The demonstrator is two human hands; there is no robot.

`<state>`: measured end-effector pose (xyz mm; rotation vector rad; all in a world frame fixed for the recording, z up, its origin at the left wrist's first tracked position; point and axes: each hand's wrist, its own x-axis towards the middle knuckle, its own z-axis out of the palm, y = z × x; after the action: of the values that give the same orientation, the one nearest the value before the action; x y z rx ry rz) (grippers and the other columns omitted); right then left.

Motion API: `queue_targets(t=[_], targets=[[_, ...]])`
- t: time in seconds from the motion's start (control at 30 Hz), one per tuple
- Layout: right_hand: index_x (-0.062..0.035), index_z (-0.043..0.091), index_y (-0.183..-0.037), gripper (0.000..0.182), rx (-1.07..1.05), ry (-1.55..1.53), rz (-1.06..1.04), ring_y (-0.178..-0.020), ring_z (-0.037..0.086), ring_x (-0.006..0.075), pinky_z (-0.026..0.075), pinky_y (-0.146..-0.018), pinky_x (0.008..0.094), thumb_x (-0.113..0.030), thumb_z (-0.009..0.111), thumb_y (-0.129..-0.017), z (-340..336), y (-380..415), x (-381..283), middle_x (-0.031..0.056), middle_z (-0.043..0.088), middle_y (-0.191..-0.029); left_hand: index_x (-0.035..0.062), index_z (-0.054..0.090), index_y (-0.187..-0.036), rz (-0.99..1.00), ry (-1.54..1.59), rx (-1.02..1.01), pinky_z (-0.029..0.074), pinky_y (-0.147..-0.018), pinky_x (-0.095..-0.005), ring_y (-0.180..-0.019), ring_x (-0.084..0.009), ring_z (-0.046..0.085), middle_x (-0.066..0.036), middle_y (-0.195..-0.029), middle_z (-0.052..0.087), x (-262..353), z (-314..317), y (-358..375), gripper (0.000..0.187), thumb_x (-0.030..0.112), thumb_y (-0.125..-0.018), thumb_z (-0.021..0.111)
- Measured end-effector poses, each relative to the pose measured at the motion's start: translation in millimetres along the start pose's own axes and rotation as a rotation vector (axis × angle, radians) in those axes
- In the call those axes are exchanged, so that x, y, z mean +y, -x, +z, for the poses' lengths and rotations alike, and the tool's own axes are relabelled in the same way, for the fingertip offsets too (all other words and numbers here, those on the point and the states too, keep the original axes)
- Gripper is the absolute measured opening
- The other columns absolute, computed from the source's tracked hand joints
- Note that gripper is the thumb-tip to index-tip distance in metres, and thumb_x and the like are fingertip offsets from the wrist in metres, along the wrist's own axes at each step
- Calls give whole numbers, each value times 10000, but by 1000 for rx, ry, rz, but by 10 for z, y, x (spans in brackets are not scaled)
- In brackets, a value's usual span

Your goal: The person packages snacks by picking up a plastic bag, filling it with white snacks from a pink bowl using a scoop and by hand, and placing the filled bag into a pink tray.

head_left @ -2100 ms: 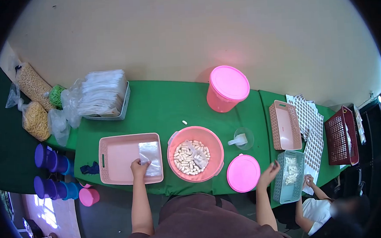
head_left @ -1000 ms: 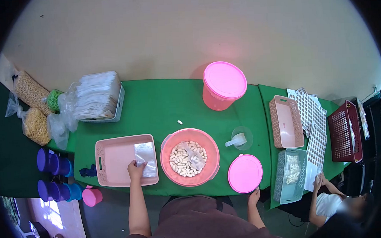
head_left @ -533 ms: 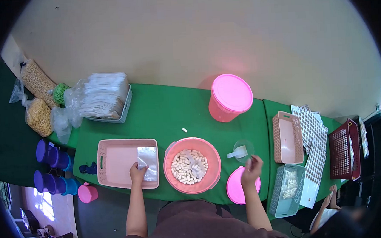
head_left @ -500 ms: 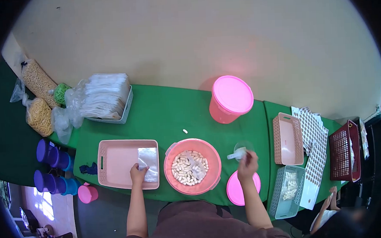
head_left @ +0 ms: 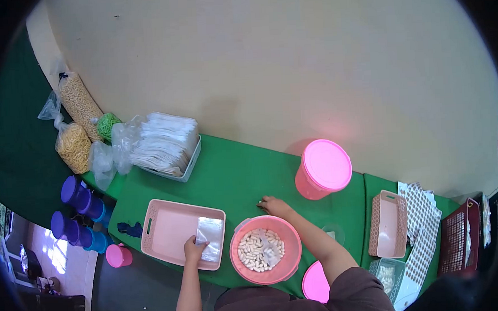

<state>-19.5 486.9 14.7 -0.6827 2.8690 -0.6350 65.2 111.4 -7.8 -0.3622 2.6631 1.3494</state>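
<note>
My left hand (head_left: 195,250) is closed on the near edge of a clear flat plastic bag (head_left: 210,231), which lies at the right side of a pink tray (head_left: 171,227). Beyond the pink tub (head_left: 292,254), my right hand (head_left: 272,205) is down on the green cloth. Its fingertips pinch a small white capsule-shaped piece (head_left: 260,203), mostly covered by them. Many similar white pieces (head_left: 254,256) fill the tub's bottom, with a crumpled clear plastic bag (head_left: 270,253) among them. A clear round dish (head_left: 336,231) shows partly behind my right forearm.
A pink lidded bucket (head_left: 324,168) stands at the back. A basket of stacked white bags (head_left: 166,143) sits back left, near bagged snacks (head_left: 74,148). To the right are a pink basket (head_left: 388,224), a teal basket (head_left: 391,269) and sticker sheets (head_left: 424,219). A pink lid (head_left: 316,284) lies near the front edge.
My right hand has left the clear dish and a small white plastic thing, moving left and away to the loose white piece. My left hand stays at the bag. The view has shifted.
</note>
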Motion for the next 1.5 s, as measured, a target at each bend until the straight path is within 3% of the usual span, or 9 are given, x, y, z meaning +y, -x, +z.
queue_targets(t=[0.33, 0.47, 0.53, 0.8, 0.9, 1.0, 1.13, 1.3, 1.5], targets=[[-50, 656, -970, 197, 614, -619, 225, -779, 605, 172, 500, -709, 299, -75, 693, -778, -966, 254, -606, 80, 598, -842, -44, 634, -908, 7, 64, -39, 494, -696, -359, -759, -267, 654, -173, -831, 676, 89, -79, 18, 330, 143, -690, 796], [-39, 650, -1008, 236, 535, -643, 146, -795, 607, 204, 497, -718, 322, -145, 687, -801, -1477, 809, -1213, 96, 582, -870, -65, 633, -952, 74, 46, 53, 496, -715, -384, -784, -298, 659, -198, -851, 675, 143, -123, -33, 349, 133, -706, 780], [-80, 642, -1094, 296, 163, -526, 136, -830, 603, 211, 494, -732, 335, -157, 679, -811, -1628, 1045, -1535, 100, 581, -908, -69, 632, -985, 141, 22, 73, 499, -732, -398, -816, -330, 661, -221, -883, 672, 346, -192, 23, 334, 117, -733, 748], [-104, 590, -1208, 391, 228, -389, 312, -825, 577, 242, 487, -750, 346, -199, 663, -836, -1554, 1375, -1950, 122, 560, -945, -65, 623, -1082, 58, -252, -135, 480, -859, -411, -1023, -425, 581, -286, -1048, 618, 709, -528, 99, 254, 15, -865, 518], [-85, 566, -1234, 401, 351, -386, 297, -804, 564, 241, 485, -738, 332, -159, 648, -848, -1566, 1381, -2096, 122, 547, -920, -70, 606, -1108, 380, -44, 225, 476, -884, -386, -1022, -366, 618, -248, -1049, 647, 878, -608, 153, 252, 45, -903, 514], [-53, 549, -1243, 384, 426, -461, 270, -820, 564, 203, 481, -735, 318, -112, 624, -871, -1476, 1340, -2165, 113, 557, -943, -55, 576, -1130, 320, 763, -39, 498, -885, -333, -967, -208, 634, -147, -1017, 654, 1458, -840, 366, 298, 190, -965, 532], [-15, 553, -1222, 349, 399, -937, 281, -870, 567, 137, 481, -768, 286, -84, 618, -886, -1202, 1226, -2429, 95, 588, -1055, -51, 529, -1165, 177, 1153, -261, 504, -882, -336, -940, -219, 640, -143, -1021, 643, 1972, -763, 809, 316, 181, -953, 558], [28, 605, -1122, 240, 448, -1366, 256, -872, 587, 111, 479, -778, 247, -60, 608, -898, -923, 1159, -2584, 68, 629, -1021, -10, 494, -1208, 270, 1150, -278, 463, -936, -364, -1034, -242, 586, -118, -1118, 590, 2076, -397, 1070, 330, 144, -930, 584], [30, 685, -893, 87, 638, -842, 364, -730, 579, 102, 453, -656, 261, -39, 658, -846, -1226, 1335, -2436, 52, 644, -787, 66, 274, -1384, 466, 1079, 87, 363, -1022, -400, -1235, -266, 377, -137, -1349, 331, 2157, -594, 1094, 704, 166, -824, 689]])
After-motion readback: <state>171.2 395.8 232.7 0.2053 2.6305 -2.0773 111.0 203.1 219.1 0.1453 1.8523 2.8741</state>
